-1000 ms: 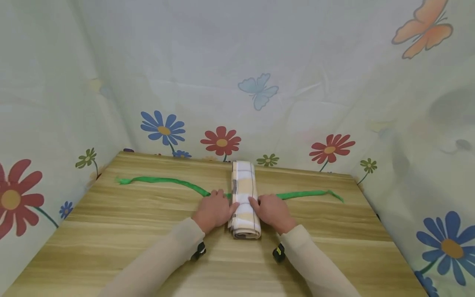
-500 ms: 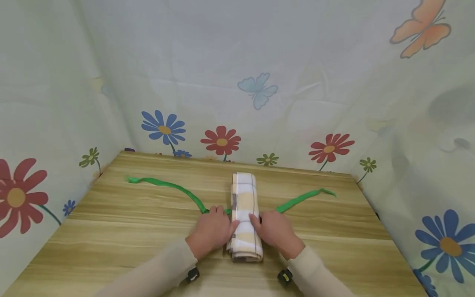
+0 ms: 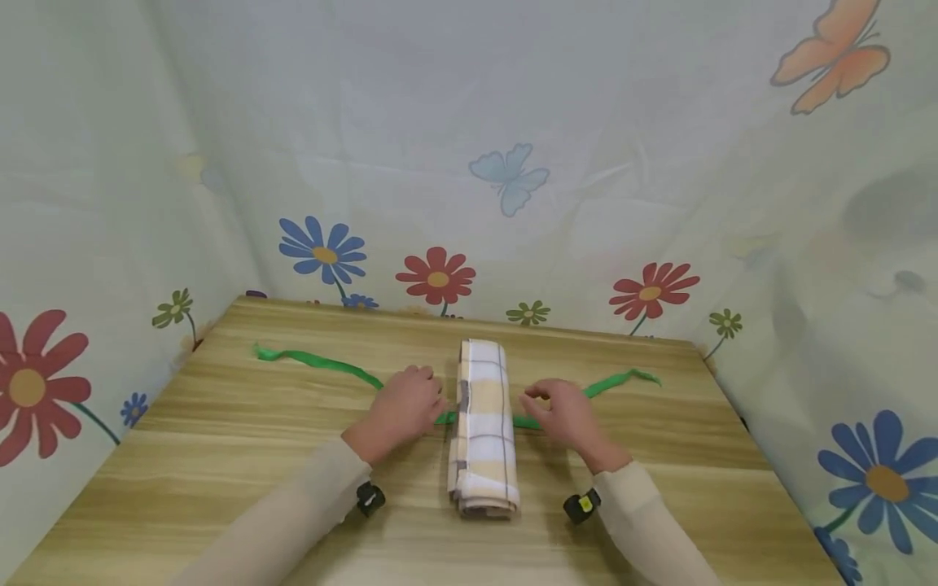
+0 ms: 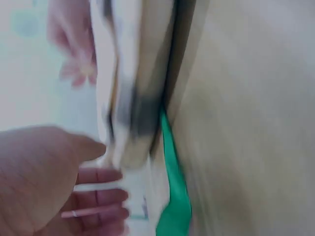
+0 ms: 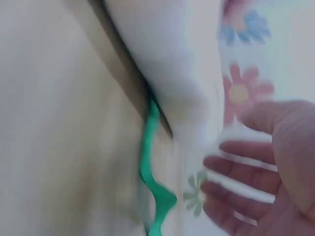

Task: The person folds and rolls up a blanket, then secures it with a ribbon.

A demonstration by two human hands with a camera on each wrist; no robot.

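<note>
A rolled checked cloth [image 3: 485, 431], white and cream with dark lines, lies lengthwise on the table. Beneath it runs a green ribbon [image 3: 322, 360], whose two ends spread out to the left and right. The left hand [image 3: 410, 403] hovers just left of the roll, above the ribbon, its fingers loosely bent around nothing. On the other side, the right hand [image 3: 567, 415] is held apart from the roll with relaxed fingers. Both wrist views show the ribbon [image 4: 173, 182] coming out from under the roll [image 5: 172, 64], with each hand off it.
The wood-grain table [image 3: 293, 488] is bordered by a pale curtain [image 3: 396, 122] printed with flowers and butterflies. A small black device [image 3: 370, 498] is strapped at the left wrist, and another [image 3: 581, 506] at the right.
The hands first drew the roll and the ribbon's middle toward the person. Since then both hands have let go of the roll and moved apart, lifting slightly to either side.
</note>
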